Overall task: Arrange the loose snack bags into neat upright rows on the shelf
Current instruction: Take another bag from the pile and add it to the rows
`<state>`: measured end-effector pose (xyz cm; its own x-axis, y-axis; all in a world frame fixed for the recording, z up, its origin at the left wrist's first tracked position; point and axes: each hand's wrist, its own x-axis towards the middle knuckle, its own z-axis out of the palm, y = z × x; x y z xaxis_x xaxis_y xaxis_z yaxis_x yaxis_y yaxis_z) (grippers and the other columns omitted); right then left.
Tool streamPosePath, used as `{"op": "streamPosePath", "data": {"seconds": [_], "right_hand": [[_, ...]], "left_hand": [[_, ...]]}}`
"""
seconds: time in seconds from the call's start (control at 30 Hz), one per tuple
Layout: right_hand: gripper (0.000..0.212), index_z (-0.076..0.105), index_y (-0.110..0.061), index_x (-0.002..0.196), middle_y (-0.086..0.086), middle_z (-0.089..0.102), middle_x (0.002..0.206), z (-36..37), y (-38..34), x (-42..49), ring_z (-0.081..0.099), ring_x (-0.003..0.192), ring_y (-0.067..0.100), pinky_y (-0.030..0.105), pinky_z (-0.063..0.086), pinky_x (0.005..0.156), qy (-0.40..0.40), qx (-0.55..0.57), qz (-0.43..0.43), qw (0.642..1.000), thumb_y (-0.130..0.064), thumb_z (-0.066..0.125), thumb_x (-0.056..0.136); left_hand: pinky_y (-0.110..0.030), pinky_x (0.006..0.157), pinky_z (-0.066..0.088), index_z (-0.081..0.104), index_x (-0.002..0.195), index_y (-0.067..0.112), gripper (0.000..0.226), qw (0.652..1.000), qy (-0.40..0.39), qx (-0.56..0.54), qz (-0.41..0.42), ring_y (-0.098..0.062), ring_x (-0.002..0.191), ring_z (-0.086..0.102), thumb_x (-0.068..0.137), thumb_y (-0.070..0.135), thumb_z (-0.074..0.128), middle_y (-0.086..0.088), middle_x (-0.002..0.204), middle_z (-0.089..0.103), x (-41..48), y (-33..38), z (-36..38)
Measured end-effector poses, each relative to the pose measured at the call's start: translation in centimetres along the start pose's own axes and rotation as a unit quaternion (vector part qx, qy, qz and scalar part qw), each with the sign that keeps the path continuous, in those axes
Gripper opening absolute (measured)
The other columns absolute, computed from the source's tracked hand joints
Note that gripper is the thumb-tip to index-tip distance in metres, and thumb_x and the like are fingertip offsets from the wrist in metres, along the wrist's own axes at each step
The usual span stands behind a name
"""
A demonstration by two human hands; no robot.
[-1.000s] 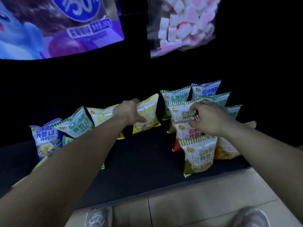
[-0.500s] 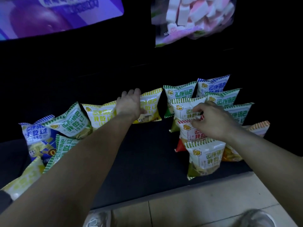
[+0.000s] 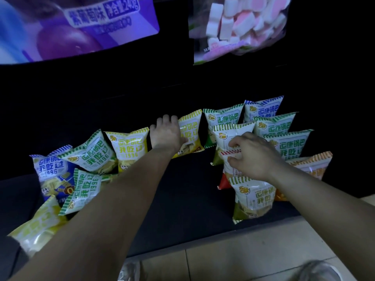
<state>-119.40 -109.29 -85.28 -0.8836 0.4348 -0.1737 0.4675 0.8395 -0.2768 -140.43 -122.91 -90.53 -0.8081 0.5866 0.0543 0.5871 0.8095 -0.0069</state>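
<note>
Small snack bags stand and lie on a low black shelf (image 3: pixel 178 201). My left hand (image 3: pixel 167 134) grips the left edge of a yellow-striped bag (image 3: pixel 191 132) at the back middle. My right hand (image 3: pixel 251 157) pinches the top seam of a red-striped bag (image 3: pixel 228 169) in an upright row on the right. In front of it stands a green-striped bag (image 3: pixel 251 199); behind it stand more green bags (image 3: pixel 223 120) and a blue one (image 3: pixel 263 108). On the left, a yellow bag (image 3: pixel 129 149), green bags (image 3: pixel 95 155) and a blue bag (image 3: pixel 51 171) lean loosely.
An orange bag (image 3: pixel 312 169) leans at the far right of the shelf. A pale yellow bag (image 3: pixel 38 226) lies at the near left. Large purple (image 3: pixel 81 27) and marshmallow (image 3: pixel 239 27) packs hang above. Tiled floor (image 3: pixel 233 260) and my shoes are below.
The view has tilted down a little. My left hand has kept its hold on the yellow-striped bag and my right hand has stayed at the red-striped bag's top; both barely shifted.
</note>
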Motion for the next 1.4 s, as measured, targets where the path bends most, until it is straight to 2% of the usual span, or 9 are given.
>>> {"op": "streamPosePath", "data": {"seconds": [0.17, 0.3, 0.43, 0.67, 0.8, 0.9, 1.0, 1.23, 1.4], "right_hand": [[0.053, 0.047, -0.027, 0.136, 0.001, 0.046, 0.134, -0.7, -1.9, -0.5, 0.046, 0.122, 0.027, 0.044, 0.037, 0.1, -0.011, -0.031, -0.035, 0.999, -0.049, 0.056, 0.089], [0.059, 0.044, -0.027, 0.139, 0.002, 0.044, 0.134, -1.8, -4.8, -1.4, 0.042, 0.126, 0.028, 0.046, 0.032, 0.1, -0.019, -0.057, -0.064, 0.996, -0.05, 0.057, 0.087], [0.06, 0.045, -0.025, 0.137, 0.003, 0.046, 0.133, -3.0, -8.4, -2.5, 0.043, 0.125, 0.028, 0.046, 0.034, 0.097, -0.017, -0.061, -0.077, 0.995, -0.051, 0.059, 0.085], [0.061, 0.043, -0.024, 0.139, 0.003, 0.045, 0.136, 1.0, -15.3, -3.8, 0.043, 0.127, 0.027, 0.041, 0.039, 0.087, -0.042, -0.011, -0.063, 0.997, -0.051, 0.059, 0.087], [0.069, 0.036, -0.021, 0.146, 0.005, 0.041, 0.145, 5.6, -18.7, -2.4, 0.044, 0.129, 0.028, 0.047, 0.041, 0.099, -0.095, 0.024, -0.032, 0.995, -0.05, 0.06, 0.088], [0.072, 0.032, -0.016, 0.148, 0.009, 0.041, 0.147, 8.3, -20.4, 0.6, 0.049, 0.126, 0.03, 0.046, 0.046, 0.098, -0.115, 0.109, 0.01, 0.987, -0.046, 0.062, 0.09], [0.077, 0.025, -0.01, 0.151, 0.014, 0.037, 0.15, 10.6, -22.0, 4.4, 0.047, 0.128, 0.032, 0.043, 0.047, 0.096, -0.099, 0.165, 0.03, 0.981, -0.045, 0.061, 0.093], [0.087, 0.024, -0.009, 0.145, 0.014, 0.042, 0.142, 16.0, -24.2, 10.6, 0.048, 0.123, 0.036, 0.047, 0.048, 0.094, -0.042, 0.244, 0.071, 0.966, -0.051, 0.07, 0.084], [0.076, 0.032, -0.013, 0.137, 0.007, 0.054, 0.13, 17.8, -24.5, 12.0, 0.055, 0.117, 0.03, 0.039, 0.048, 0.089, 0.016, 0.331, 0.081, 0.94, -0.037, 0.078, 0.081]], "left_hand": [[-0.045, 0.099, 0.039, 0.038, 0.139, 0.017, 0.083, 0.999, -0.011, -0.032, 0.017, -0.03, 0.125, 0.043, 0.076, 0.06, 0.07, -0.009, 0.133, 0.046, -0.4, -0.7, -3.1], [-0.044, 0.096, 0.041, 0.04, 0.14, 0.022, 0.073, 0.996, -0.082, -0.008, 0.042, -0.029, 0.126, 0.043, 0.081, 0.058, 0.064, -0.008, 0.136, 0.046, -2.7, -4.4, -7.4], [-0.043, 0.093, 0.046, 0.043, 0.139, 0.024, 0.068, 0.989, -0.134, -0.002, 0.068, -0.03, 0.12, 0.049, 0.084, 0.06, 0.06, -0.007, 0.137, 0.046, -7.5, -10.1, -11.2], [-0.041, 0.091, 0.046, 0.04, 0.141, 0.023, 0.07, 0.983, -0.177, -0.039, -0.009, -0.029, 0.12, 0.05, 0.085, 0.061, 0.059, -0.006, 0.138, 0.044, -16.2, -18.4, -12.2], [-0.045, 0.095, 0.046, 0.036, 0.144, 0.023, 0.072, 0.982, -0.167, -0.082, -0.033, -0.028, 0.122, 0.048, 0.086, 0.059, 0.059, -0.004, 0.142, 0.042, -17.8, -21.5, -12.1], [-0.043, 0.094, 0.047, 0.036, 0.144, 0.025, 0.069, 0.983, -0.144, -0.098, -0.057, -0.026, 0.123, 0.049, 0.087, 0.055, 0.061, -0.003, 0.145, 0.039, -17.9, -23.2, -11.4], [-0.045, 0.098, 0.045, 0.036, 0.144, 0.024, 0.068, 0.982, -0.138, -0.115, -0.067, -0.025, 0.131, 0.042, 0.088, 0.055, 0.06, -0.003, 0.147, 0.039, -17.3, -24.5, -9.8], [-0.044, 0.095, 0.047, 0.038, 0.142, 0.023, 0.065, 0.971, -0.125, -0.178, -0.098, -0.026, 0.119, 0.051, 0.088, 0.053, 0.061, -0.002, 0.141, 0.044, -14.2, -25.1, -7.3], [-0.046, 0.096, 0.047, 0.039, 0.141, 0.025, 0.064, 0.968, -0.133, -0.191, -0.095, -0.025, 0.122, 0.048, 0.088, 0.053, 0.06, 0.001, 0.141, 0.043, -13.6, -23.6, -6.6]]}}
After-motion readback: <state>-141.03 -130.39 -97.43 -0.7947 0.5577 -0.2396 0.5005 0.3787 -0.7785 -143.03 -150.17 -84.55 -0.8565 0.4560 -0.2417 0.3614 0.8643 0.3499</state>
